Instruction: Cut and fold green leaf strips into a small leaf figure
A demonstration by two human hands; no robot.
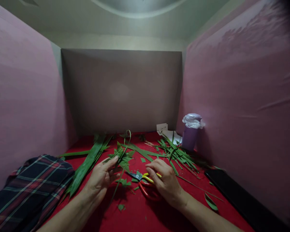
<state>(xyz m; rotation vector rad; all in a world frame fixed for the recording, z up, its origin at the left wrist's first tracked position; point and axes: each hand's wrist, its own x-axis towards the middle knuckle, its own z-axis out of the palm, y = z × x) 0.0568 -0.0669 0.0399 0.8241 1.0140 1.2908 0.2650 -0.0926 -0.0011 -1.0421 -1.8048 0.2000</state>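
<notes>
Green all over, the spiky leaf bundle is a cluster of leaf strips with pointed tips sticking out several ways, kinda star-like, and a thin stem-like strip trails down below it. It's up above the red tabletop, roughly mid-table, pinched between the thumb and fingers of the left hand. A pale curled strip loops up just behind it. The right hand is at the scissors, thumb and fingers bent over the yellow handle; honestly can't tell if they're really gripping it. The other handle is red, the two handles are spread apart, and the dark blades point left toward the bundle. The hands are apart from each other. Little green leaf scraps are scattered around under them, with long broad leaves on the left and a messy pile of narrow strips on the right. As for writing, there's a white card at the back with dark marks, but they're too small for me to read. Beside it are a white sheet and a purple container with clear plastic over its top.
</notes>
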